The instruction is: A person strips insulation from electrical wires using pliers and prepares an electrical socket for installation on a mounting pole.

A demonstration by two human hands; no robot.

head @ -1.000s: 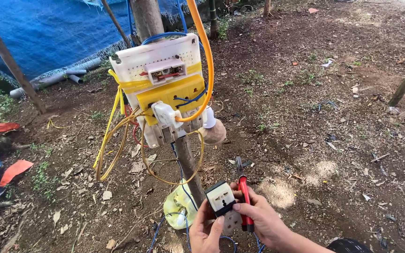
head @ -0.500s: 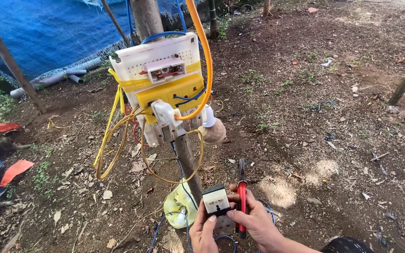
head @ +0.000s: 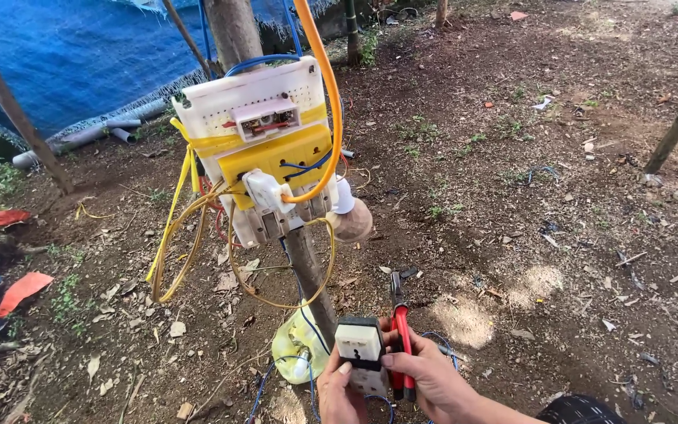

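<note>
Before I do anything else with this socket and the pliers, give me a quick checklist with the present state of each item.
1. Socket block held by both hands: ok, left hand below it, right hand beside it.
2. Red-handled pliers secured: ok, pinned in the right hand's grip against the socket, jaws pointing away.
3. Socket face clear: ok, front faces the camera, nothing plugged in.
4. Blue wires free of the hands: cannot tell, they loop on the ground right beside the hands.
5. Board on the pole live or dead: cannot tell.
6. Orange cable clear of the hands: ok, it hangs well above them.
</note>
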